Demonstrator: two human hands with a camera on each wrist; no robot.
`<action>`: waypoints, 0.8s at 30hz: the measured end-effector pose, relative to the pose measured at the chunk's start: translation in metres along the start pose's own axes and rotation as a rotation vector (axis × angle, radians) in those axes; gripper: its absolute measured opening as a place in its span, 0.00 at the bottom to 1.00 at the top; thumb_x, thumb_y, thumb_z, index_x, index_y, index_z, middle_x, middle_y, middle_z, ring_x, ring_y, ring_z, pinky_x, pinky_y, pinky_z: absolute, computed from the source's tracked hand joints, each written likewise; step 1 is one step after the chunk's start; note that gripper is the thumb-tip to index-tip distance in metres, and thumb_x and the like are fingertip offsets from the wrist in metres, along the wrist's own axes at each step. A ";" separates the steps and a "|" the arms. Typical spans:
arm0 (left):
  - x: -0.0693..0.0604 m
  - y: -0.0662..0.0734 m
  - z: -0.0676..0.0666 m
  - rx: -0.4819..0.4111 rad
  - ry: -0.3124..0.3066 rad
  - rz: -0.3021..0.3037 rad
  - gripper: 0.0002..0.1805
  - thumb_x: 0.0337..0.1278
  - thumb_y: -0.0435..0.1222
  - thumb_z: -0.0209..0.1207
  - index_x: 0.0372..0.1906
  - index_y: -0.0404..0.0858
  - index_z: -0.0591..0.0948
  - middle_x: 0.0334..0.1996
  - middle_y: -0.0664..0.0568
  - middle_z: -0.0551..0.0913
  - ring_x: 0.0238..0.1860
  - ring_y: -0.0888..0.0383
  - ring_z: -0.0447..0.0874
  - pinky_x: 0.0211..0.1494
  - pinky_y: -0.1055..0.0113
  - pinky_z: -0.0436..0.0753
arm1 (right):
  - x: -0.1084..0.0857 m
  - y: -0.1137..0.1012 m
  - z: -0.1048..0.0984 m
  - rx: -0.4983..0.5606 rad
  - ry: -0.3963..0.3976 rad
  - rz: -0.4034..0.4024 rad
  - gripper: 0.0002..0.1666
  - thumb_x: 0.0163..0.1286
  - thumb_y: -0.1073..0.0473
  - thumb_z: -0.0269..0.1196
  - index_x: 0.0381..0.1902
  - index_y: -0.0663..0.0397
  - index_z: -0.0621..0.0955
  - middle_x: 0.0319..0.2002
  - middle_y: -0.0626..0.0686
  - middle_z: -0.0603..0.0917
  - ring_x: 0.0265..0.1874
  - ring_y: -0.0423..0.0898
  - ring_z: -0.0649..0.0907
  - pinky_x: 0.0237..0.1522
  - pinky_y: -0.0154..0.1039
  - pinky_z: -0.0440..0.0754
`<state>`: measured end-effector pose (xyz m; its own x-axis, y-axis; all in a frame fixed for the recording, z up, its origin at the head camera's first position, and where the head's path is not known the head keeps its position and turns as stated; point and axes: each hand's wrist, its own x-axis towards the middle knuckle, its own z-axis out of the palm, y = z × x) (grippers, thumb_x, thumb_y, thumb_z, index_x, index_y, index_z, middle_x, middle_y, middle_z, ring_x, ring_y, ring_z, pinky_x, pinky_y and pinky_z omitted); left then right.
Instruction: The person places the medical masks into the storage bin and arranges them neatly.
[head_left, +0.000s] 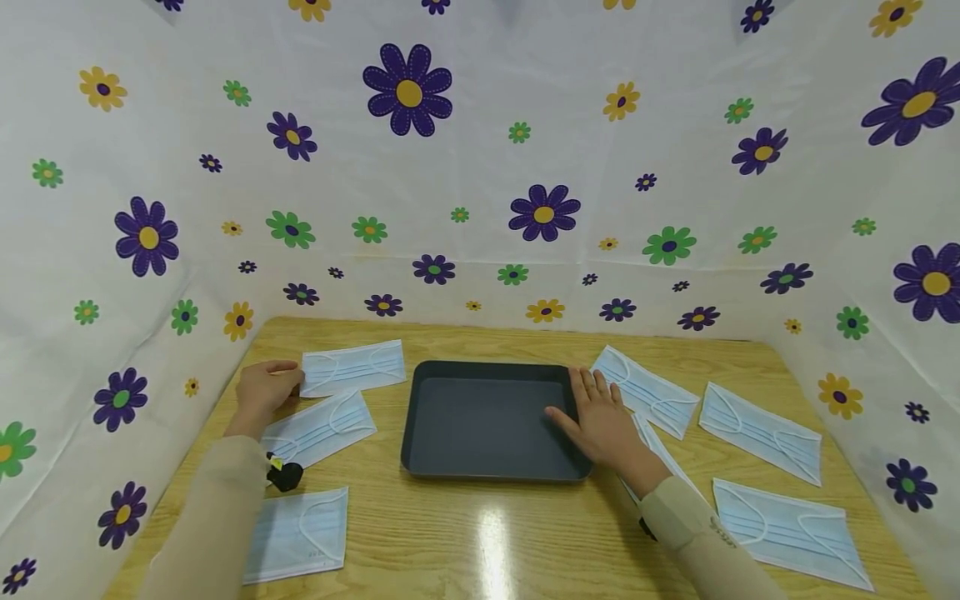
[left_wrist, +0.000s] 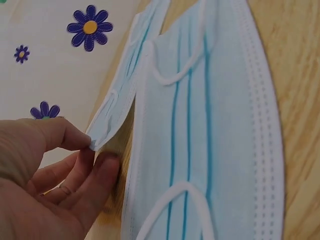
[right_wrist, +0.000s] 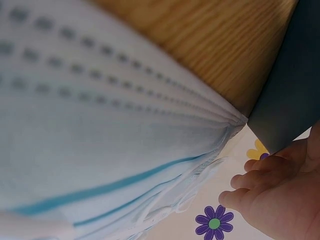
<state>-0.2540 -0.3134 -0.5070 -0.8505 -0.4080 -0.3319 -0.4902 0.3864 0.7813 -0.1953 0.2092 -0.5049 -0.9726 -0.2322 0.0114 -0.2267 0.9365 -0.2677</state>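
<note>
My left hand [head_left: 264, 390] pinches the left corner of a blue face mask [head_left: 354, 367] at the upper left of the table; the left wrist view shows thumb and fingers [left_wrist: 104, 167] on that corner, slightly raised. Just below lies a second mask [head_left: 330, 425], spread out with its ear loops up. My right hand [head_left: 603, 425] rests with spread fingers on the right rim of a dark grey tray [head_left: 495, 425], which holds nothing. Beside that hand is another mask [head_left: 647, 390], and one more [head_left: 663, 454] lies partly under the wrist.
A further mask [head_left: 300, 533] lies at the lower left. Two others, an upper one [head_left: 761, 432] and a lower one [head_left: 791, 533], lie at the right. Flowered white cloth [head_left: 480, 150] stands behind and on both sides of the wooden table [head_left: 420, 533].
</note>
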 end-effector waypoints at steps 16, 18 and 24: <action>0.002 -0.002 -0.005 -0.308 -0.072 -0.172 0.34 0.73 0.43 0.61 0.74 0.26 0.71 0.28 0.57 0.83 0.27 0.64 0.86 0.40 0.68 0.90 | 0.000 0.001 -0.001 0.004 -0.005 0.002 0.54 0.81 0.33 0.54 0.84 0.67 0.51 0.82 0.71 0.56 0.82 0.72 0.54 0.80 0.71 0.52; 0.001 -0.001 -0.007 -0.292 -0.083 -0.157 0.35 0.73 0.45 0.63 0.74 0.26 0.71 0.27 0.59 0.83 0.27 0.65 0.86 0.40 0.69 0.90 | 0.000 0.001 0.000 0.002 -0.005 0.001 0.54 0.81 0.33 0.54 0.84 0.67 0.51 0.82 0.71 0.55 0.82 0.72 0.54 0.80 0.71 0.52; -0.001 0.000 -0.006 -0.275 -0.103 -0.118 0.32 0.71 0.40 0.65 0.71 0.24 0.74 0.31 0.56 0.84 0.27 0.66 0.86 0.40 0.69 0.90 | 0.001 0.001 0.002 -0.001 -0.012 0.002 0.54 0.81 0.33 0.53 0.84 0.67 0.51 0.82 0.71 0.55 0.82 0.72 0.54 0.80 0.71 0.52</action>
<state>-0.2515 -0.3181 -0.5036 -0.8123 -0.3456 -0.4699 -0.5290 0.0969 0.8431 -0.1962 0.2098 -0.5069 -0.9722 -0.2340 -0.0010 -0.2253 0.9372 -0.2663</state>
